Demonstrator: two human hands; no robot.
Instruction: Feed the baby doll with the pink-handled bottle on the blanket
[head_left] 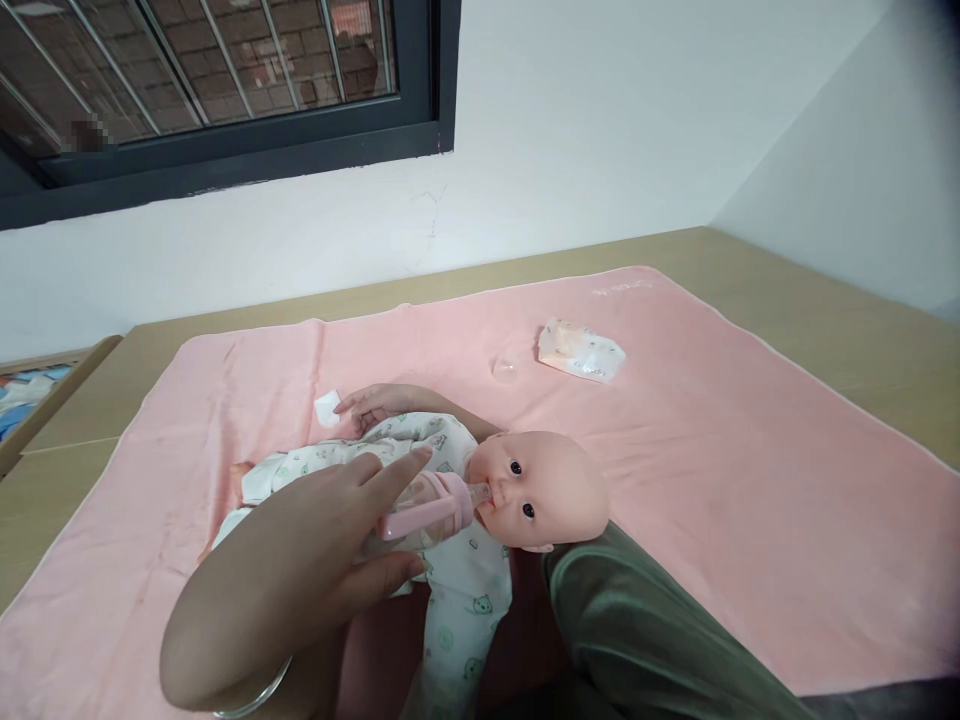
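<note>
A baby doll (540, 485) in white printed clothes lies on its back, its bald head toward the right. My left hand (330, 510) is wrapped around a baby bottle (431, 515) with a pink collar and handle. The bottle's clear teat touches the doll's mouth. My right arm passes behind the doll's head and shoulder, and my right hand (379, 405) shows at its far side. A small white folded piece (328, 408), like a tissue, is at my right fingertips and seems pinched there. A bracelet (255, 695) circles my left wrist.
A pink blanket (735, 480) covers the wooden surface (825, 310). On it lie a clear dome-shaped cap (505, 368) and a white printed packet (581, 350). My knee (622, 590) in dark green trousers is beside the doll's head. Behind are a wall and a barred window (420, 120).
</note>
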